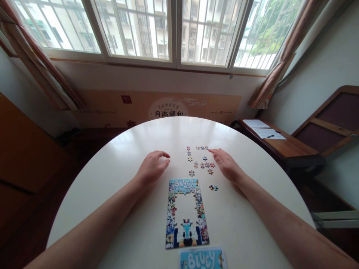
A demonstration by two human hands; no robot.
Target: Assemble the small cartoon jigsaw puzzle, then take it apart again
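Note:
A partly assembled puzzle (187, 239) lies on the white round table (134, 231), its frame and lower part joined around a bare middle. Loose puzzle pieces (207, 164) are spread beyond it, with a small pair (213, 188) to its right. My left hand (154, 164) rests on the table left of the pieces, thumb and fingers curved apart with nothing between them. Over on the right, my right hand (225, 162) has its fingers stretched out beside the loose pieces, fingertips close to the upper row (202, 148).
A second Bluey picture (202, 258) lies at the near edge of view. Papers (265, 133) and a pen (270, 136) are on a wooden side table (297, 147) at the right. Barred windows, curtains and a printed cardboard panel (106, 108) stand behind the table.

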